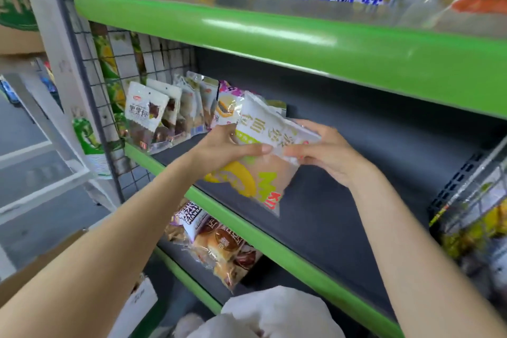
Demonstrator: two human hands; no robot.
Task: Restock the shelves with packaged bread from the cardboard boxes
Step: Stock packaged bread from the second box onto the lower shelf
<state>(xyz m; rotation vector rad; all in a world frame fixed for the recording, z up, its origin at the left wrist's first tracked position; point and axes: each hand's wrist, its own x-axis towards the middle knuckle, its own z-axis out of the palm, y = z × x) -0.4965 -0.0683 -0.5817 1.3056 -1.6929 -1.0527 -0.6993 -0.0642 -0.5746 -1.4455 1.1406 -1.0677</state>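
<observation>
Both hands hold one bread pack [260,151] over the middle shelf [315,200], just right of the row of packs [170,115] standing at the shelf's left end. The left hand [227,148] pinches its left side, thumb across the front; the right hand [326,151] grips the right edge. The pack hangs tilted, long axis running from upper left to lower right, its bottom corner close to the shelf floor. It is white and clear plastic with yellow and green print. Setting it upright beside the row looks like the next step.
</observation>
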